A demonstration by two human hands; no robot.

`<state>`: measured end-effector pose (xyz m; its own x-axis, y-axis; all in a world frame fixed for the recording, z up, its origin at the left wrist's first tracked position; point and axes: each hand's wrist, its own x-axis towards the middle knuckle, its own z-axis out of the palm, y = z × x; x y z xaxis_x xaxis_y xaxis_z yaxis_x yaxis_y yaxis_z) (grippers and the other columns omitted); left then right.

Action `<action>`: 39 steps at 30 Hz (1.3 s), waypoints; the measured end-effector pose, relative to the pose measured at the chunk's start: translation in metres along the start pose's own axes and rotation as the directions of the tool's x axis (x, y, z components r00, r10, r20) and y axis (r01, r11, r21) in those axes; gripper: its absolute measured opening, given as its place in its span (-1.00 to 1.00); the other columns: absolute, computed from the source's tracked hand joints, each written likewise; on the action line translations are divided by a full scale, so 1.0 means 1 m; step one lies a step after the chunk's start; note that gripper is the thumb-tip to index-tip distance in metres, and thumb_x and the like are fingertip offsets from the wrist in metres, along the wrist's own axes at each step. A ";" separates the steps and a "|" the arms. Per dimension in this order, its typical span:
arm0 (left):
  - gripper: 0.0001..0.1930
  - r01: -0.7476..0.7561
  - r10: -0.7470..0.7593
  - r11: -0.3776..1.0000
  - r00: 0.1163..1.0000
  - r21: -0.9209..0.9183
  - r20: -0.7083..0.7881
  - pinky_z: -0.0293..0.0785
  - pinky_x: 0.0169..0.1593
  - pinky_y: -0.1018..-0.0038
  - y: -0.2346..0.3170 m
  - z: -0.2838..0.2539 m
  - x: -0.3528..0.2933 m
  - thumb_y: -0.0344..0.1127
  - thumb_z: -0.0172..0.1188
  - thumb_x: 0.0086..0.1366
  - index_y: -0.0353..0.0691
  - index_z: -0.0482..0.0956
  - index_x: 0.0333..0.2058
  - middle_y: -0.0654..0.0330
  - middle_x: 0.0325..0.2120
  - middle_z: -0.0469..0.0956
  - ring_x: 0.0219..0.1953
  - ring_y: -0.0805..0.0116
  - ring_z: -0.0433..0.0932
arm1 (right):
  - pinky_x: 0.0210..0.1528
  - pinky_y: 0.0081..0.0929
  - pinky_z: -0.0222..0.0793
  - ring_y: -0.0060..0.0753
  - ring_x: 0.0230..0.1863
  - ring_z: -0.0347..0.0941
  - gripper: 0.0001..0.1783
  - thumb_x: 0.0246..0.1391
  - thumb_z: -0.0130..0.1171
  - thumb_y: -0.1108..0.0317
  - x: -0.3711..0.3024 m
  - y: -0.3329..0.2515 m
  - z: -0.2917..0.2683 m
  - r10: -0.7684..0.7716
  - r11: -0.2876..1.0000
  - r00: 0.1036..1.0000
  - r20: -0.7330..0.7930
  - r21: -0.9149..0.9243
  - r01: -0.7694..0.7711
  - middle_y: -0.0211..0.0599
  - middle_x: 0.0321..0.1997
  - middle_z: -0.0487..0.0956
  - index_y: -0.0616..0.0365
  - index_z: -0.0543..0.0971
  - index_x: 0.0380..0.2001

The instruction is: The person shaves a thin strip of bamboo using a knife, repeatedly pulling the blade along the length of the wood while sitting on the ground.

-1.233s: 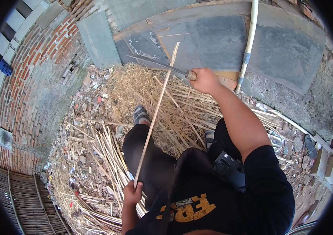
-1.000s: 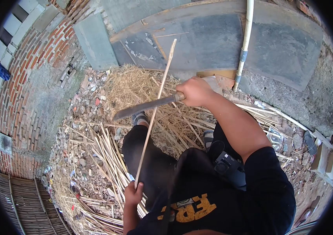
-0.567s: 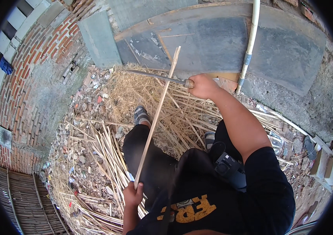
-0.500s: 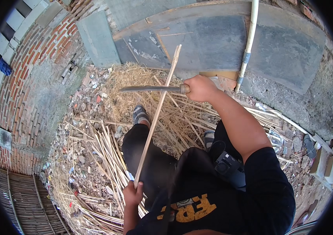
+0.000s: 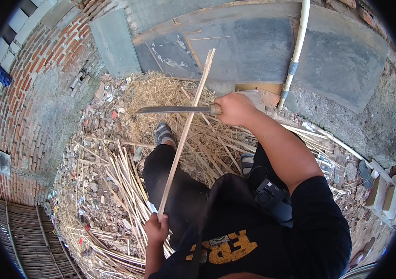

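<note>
My left hand (image 5: 156,228) is closed round the lower end of a long pale bamboo strip (image 5: 179,157), which slants up and away to the right. In my right hand (image 5: 235,109) is the wooden handle of a machete (image 5: 174,109). Its dark blade points left and crosses the strip in its upper part; whether the two touch I cannot tell. Beneath them lies a heap of thin shavings (image 5: 149,95), with more strips strewn between my sandalled feet.
A bundle of split bamboo strips (image 5: 130,186) lies left of my leg on rubble ground (image 5: 93,186). Grey boards (image 5: 254,51) lean at the far side behind an upright white pipe (image 5: 298,42). A brick wall (image 5: 30,107) stands on the left, a slatted bamboo panel (image 5: 26,237) at lower left.
The machete and my right hand have shifted slightly left and nearer to me, so the blade crosses the strip a little lower. My left hand keeps its hold.
</note>
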<state>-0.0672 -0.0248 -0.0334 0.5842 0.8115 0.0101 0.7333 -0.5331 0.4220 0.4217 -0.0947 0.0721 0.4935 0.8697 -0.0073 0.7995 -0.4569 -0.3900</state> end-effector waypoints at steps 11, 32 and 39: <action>-0.47 0.006 -0.006 1.000 0.998 0.005 -0.055 0.43 -0.47 0.01 0.014 -0.001 0.011 0.12 0.18 0.36 -0.29 0.40 -0.51 -0.14 -0.70 0.48 -0.54 -0.28 0.56 | -0.08 -0.06 0.55 0.02 -0.15 0.63 -0.72 -0.13 0.25 0.29 0.015 0.007 0.010 -0.054 0.998 0.998 0.013 0.036 0.053 -0.06 -0.31 0.68 0.03 0.67 -0.26; -0.53 -0.028 0.028 1.000 0.997 0.012 -0.078 0.41 -0.49 0.01 0.003 0.005 0.001 0.03 0.18 0.36 -0.27 0.38 -0.51 -0.13 -0.71 0.46 -0.57 -0.28 0.54 | -0.15 -0.03 0.51 0.02 -0.27 0.63 -0.80 -0.18 0.26 0.33 -0.002 -0.008 0.019 -0.217 0.976 0.975 -0.052 -0.018 0.217 -0.11 -0.42 0.66 0.06 0.65 -0.38; -0.54 -0.026 0.026 1.000 0.999 0.004 -0.044 0.37 -0.47 0.03 0.012 0.002 0.006 -0.01 0.12 0.40 -0.31 0.38 -0.50 -0.17 -0.70 0.44 -0.54 -0.31 0.52 | -0.11 -0.11 0.54 -0.04 -0.27 0.65 -0.76 -0.12 0.27 0.33 0.001 -0.016 0.012 -0.331 0.932 0.942 0.056 -0.134 0.336 -0.18 -0.40 0.67 -0.04 0.69 -0.29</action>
<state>-0.0540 -0.0266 -0.0298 0.5871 0.8072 0.0610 0.7194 -0.5548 0.4181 0.4054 -0.0841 0.0674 0.1809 0.9810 0.0703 0.9569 -0.1591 -0.2431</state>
